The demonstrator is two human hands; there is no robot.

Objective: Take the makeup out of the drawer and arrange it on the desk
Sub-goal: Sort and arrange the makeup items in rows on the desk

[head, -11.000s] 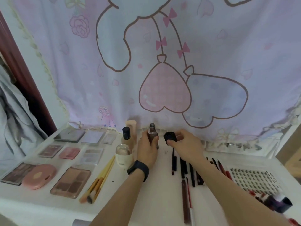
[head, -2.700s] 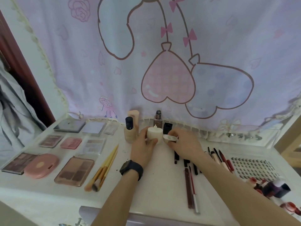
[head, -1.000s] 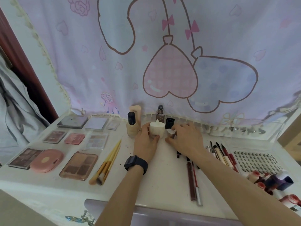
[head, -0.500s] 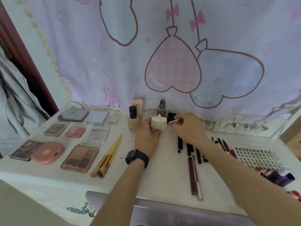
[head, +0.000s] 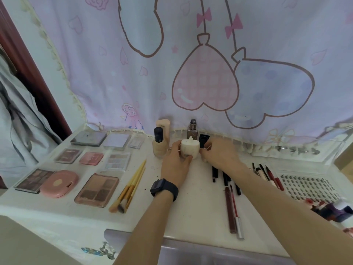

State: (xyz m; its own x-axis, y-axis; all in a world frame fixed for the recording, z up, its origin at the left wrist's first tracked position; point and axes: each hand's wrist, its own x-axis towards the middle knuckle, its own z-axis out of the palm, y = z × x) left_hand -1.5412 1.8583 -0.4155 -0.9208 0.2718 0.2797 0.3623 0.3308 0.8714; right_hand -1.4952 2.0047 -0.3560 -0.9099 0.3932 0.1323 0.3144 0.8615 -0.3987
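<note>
The desk (head: 194, 213) occupies the lower half of the frame, in front of a printed curtain (head: 191, 64).

- Cream jar (head: 190, 149): upright on the desk at centre frame, near the back edge.
- Left hand (head: 175, 163): grips the cream jar from its left side, thumb at the front. A dark watch (head: 164, 189) sits on the wrist.
- Right hand (head: 219, 155): fingers curled just beside the jar's right side. Whether it holds anything cannot be told.
- Foundation bottle (head: 158, 146): upright, just left of the jar.
- Black cap (head: 204, 139): directly behind the right fingertips.
- Palettes (head: 96, 190) and pink compact (head: 59, 183): laid flat at left.
- Brushes (head: 129, 188): left of centre.
- Pencils (head: 225, 175): right of centre.
</note>
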